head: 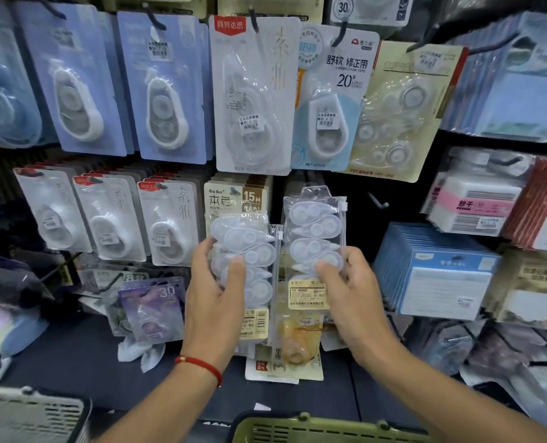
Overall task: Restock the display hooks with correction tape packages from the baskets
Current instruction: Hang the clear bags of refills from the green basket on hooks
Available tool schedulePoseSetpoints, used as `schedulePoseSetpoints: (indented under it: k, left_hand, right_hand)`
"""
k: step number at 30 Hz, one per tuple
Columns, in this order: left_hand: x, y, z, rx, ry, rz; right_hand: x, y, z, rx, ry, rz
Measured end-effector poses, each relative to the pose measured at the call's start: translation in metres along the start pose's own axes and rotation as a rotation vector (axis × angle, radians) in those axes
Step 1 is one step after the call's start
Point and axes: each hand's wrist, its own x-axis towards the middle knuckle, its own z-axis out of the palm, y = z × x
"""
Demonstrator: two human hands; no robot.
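Left hand (216, 292) is gripping 1 clear multi-pack (245, 254); right hand (350, 289) is gripping a 2nd pack (313, 231), both raised before the display. Bare hook (377, 201) is sitting just right. Risk: slick film slipping, hang-hole missing the hook tip.

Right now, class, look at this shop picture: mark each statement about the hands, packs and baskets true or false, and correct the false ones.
1. Each hand holds a clear pack of correction tapes. True: left hand holds the left pack, right hand the right pack.
2. The red cord is on the right wrist. False: the left.
3. A green basket sits at the bottom edge. True.
4. The bare hook already carries a pack. False: nothing hangs on it.
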Motion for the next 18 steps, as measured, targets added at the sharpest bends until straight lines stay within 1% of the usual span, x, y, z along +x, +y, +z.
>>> schedulePoseSetpoints:
  k: [6, 15, 18]
  left_hand:
    - [0.003, -0.001, -0.005, 0.015, 0.021, 0.045]
    - [0.006, -0.003, -0.01, 0.006, 0.04, 0.092]
    - [0.007, -0.005, -0.011, 0.004, 0.041, 0.094]
  right_hand:
    - [0.003, 0.005, 0.0, -0.022, 0.008, 0.011]
    - [-0.001, 0.016, 0.011, -0.062, 0.178, -0.024]
    - [0.004, 0.023, 0.015, -0.066, 0.169, -0.023]
